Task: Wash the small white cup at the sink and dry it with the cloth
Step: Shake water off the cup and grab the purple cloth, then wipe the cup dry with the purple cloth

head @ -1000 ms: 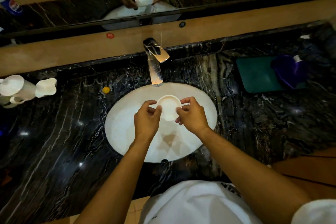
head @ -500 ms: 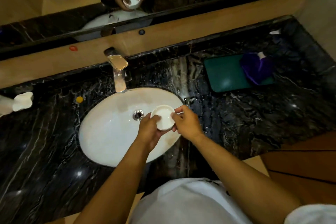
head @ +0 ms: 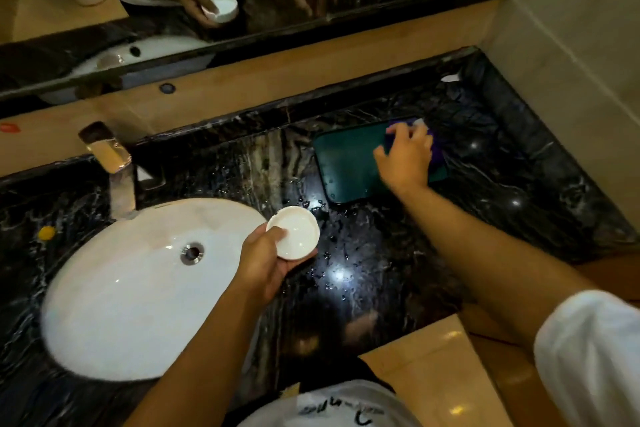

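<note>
Head view. Left hand (head: 265,262), centre of frame, is clamped around the small white cup (head: 293,232), mouth upward, above the right rim of the white sink (head: 114,305). Right hand (head: 407,159), upper right of centre, is blurred, fingers spread over the purple cloth (head: 437,152) on the green mat (head: 346,166); grip cannot be determined. Black marble counter (head: 381,270) carries water droplets. Faucet (head: 114,163) stands at upper left.
</note>
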Action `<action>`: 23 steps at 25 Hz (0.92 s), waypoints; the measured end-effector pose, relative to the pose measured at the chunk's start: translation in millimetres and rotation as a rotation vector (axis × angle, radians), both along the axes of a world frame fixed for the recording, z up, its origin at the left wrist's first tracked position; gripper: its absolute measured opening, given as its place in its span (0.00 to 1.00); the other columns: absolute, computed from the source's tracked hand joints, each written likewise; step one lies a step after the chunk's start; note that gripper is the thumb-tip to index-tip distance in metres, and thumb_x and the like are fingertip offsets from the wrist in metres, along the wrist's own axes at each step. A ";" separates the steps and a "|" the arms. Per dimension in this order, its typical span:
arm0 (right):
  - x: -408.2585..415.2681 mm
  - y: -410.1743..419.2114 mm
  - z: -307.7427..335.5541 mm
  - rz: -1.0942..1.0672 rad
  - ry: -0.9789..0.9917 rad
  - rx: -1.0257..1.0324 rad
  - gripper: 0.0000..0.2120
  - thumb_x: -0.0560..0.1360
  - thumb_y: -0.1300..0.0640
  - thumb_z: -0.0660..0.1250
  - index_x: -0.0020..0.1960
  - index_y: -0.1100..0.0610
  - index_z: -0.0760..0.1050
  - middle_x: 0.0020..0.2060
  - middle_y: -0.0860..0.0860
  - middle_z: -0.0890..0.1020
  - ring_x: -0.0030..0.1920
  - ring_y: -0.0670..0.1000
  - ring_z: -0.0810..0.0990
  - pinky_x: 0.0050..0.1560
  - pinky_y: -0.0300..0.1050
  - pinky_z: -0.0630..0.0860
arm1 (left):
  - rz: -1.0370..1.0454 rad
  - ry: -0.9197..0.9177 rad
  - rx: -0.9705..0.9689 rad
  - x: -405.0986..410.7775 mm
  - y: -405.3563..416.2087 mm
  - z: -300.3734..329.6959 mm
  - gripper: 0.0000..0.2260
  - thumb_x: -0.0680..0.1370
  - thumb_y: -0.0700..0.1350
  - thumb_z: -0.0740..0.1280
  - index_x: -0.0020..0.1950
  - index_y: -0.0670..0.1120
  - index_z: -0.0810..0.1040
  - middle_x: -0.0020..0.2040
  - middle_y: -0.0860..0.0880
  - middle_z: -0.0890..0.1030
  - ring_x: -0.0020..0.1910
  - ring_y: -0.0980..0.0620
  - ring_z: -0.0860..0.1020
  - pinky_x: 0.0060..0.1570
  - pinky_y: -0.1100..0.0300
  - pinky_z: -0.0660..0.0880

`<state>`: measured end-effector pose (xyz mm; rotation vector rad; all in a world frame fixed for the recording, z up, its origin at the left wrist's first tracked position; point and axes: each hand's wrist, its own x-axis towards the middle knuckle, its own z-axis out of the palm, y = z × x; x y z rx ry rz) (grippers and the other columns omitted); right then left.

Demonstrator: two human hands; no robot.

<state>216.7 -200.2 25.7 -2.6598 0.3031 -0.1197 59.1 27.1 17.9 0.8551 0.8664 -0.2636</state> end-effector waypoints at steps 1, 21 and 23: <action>17.8 -11.3 -0.5 -0.027 0.043 -0.072 0.24 0.73 0.50 0.72 0.67 0.54 0.72 0.66 0.61 0.70 0.65 0.65 0.69 0.63 0.58 0.70 | 0.000 -0.001 0.007 5.0 -4.8 -1.0 0.12 0.79 0.31 0.60 0.57 0.43 0.77 0.61 0.36 0.77 0.58 0.31 0.78 0.38 0.40 0.83; -133.8 115.1 25.6 0.326 0.231 0.764 0.18 0.69 0.41 0.74 0.55 0.46 0.78 0.53 0.49 0.82 0.51 0.47 0.82 0.52 0.38 0.77 | -0.056 -0.052 -0.029 -19.8 57.8 23.1 0.27 0.68 0.28 0.51 0.64 0.37 0.74 0.66 0.30 0.74 0.62 0.26 0.75 0.54 0.29 0.78; -158.9 142.8 32.3 0.397 0.199 0.623 0.16 0.71 0.44 0.75 0.56 0.46 0.78 0.50 0.45 0.79 0.49 0.43 0.79 0.48 0.29 0.72 | -0.052 -0.084 -0.073 -39.1 84.0 23.4 0.30 0.66 0.28 0.51 0.67 0.35 0.71 0.68 0.29 0.74 0.66 0.26 0.73 0.60 0.26 0.73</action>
